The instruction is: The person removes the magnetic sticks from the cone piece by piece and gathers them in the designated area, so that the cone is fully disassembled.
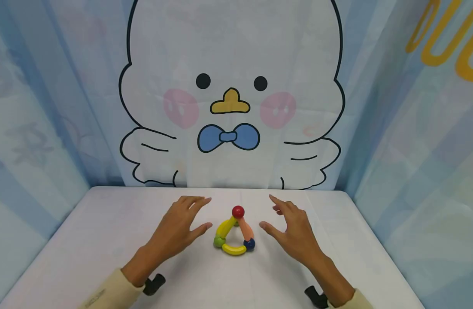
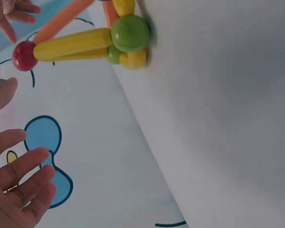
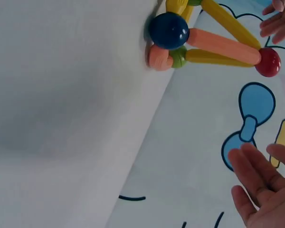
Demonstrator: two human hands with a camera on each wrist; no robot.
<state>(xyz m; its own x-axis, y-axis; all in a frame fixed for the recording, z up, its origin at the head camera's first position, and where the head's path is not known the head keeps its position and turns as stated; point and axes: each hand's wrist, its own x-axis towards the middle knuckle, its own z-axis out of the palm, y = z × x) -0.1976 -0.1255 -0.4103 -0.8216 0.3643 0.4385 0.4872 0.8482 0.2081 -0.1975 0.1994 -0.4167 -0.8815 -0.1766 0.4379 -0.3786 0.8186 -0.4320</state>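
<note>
**Stick-and-ball pyramid standing free between two spread hands**

Stick-and-ball pyramid (image 1: pixel 234 234) at table centre, standing on white table (image 1: pixel 86 240), untouched. Built from curved sticks and balls: red ball (image 1: pixel 238 211) at apex, 12 o'clock of the structure; green ball (image 1: pixel 219 242) at base corner, 8 o'clock; dark blue ball (image 1: pixel 250 244) at base corner, 4 o'clock. Yellow stick (image 1: pixel 234 249) along front base edge, joining green and blue. Second yellow stick (image 1: pixel 223 228) rising from green to red. Orange stick (image 1: pixel 245 228) rising from blue to red. Further back sticks partly hidden in head view; extra yellow and orange pieces seen in wrist views, exact count unclear.

Left hand (image 1: pixel 180 229) at 9 o'clock of pyramid, near but apart, fingers straight and spread, grasping nothing, thumb tip pointing toward yellow stick. Right hand (image 1: pixel 292 234) at 3 o'clock, near but apart, released, index extended up and forward, thumb angled toward blue ball, other fingers loosely bent, empty.

Left wrist view: green ball close up with yellow sticks, red ball beyond, relaxed fingertips (image 2: pixel 19 175) at lower left, no contact. Right wrist view: blue ball, orange stick, red ball at far end, palm and fingers flat at lower right, no contact.

Cartoon duck backdrop (image 1: pixel 230 94) at 12 o'clock behind table, blue bow tie (image 1: pixel 228 137) printed on it. Cream sleeves (image 1: pixel 105 294) on both forearms.
</note>
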